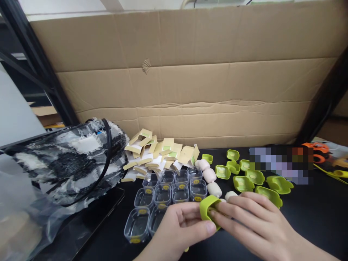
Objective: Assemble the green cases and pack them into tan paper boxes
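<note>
My left hand (187,226) grips a small lime-green plastic shell (206,206), thumb on its near side, opening turned to the right. The fingers of my right hand (254,219) are bunched at that opening with their tips inside, closed on the shell; its thumb is hidden. Behind the right hand lie several similar green shells (243,183). Several whitish rounded pieces (209,175) form a line beyond the held shell, and another white piece (231,195) shows just over the right fingers. Clear plastic cups (144,197) with yellow stickers stand in rows beside my left hand.
Opened small cardboard boxes (163,152) are heaped behind the cups. On the left are a black-and-white frayed bag (81,156), a dark flat device (100,217) and clear plastic wrap (24,203). A cardboard wall (190,83) closes the back; an orange toy-like object (317,151) sits far right.
</note>
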Available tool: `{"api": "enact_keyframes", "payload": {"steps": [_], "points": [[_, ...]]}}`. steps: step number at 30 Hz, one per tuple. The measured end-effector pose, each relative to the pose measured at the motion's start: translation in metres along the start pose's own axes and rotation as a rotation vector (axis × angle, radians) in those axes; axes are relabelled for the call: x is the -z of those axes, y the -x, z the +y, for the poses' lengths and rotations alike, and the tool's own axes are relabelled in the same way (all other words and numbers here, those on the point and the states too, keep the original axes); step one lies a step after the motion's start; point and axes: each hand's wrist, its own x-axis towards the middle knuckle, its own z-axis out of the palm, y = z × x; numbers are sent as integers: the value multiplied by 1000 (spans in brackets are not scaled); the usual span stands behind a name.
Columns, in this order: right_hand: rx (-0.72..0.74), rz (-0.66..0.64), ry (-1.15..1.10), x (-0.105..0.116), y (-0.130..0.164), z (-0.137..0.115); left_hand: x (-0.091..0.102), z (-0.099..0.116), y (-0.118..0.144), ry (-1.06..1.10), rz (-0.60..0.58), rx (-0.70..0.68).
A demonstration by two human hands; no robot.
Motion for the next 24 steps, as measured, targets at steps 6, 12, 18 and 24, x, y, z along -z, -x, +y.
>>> {"api": "enact_keyframes", "payload": {"steps": [6, 12, 18, 24], "points": [[81, 54, 55, 5, -15, -5, -1, -6, 0, -33, -21, -69], [85, 51, 54, 1, -23, -11, -4, -7, 0, -169, -20, -76], [-49, 77, -222, 3, -21, -8, -4, -7, 0, -58, -34, -158], [-554, 32, -561, 1, -16, -2, -4, -6, 1, -63, -4, -214]]}}
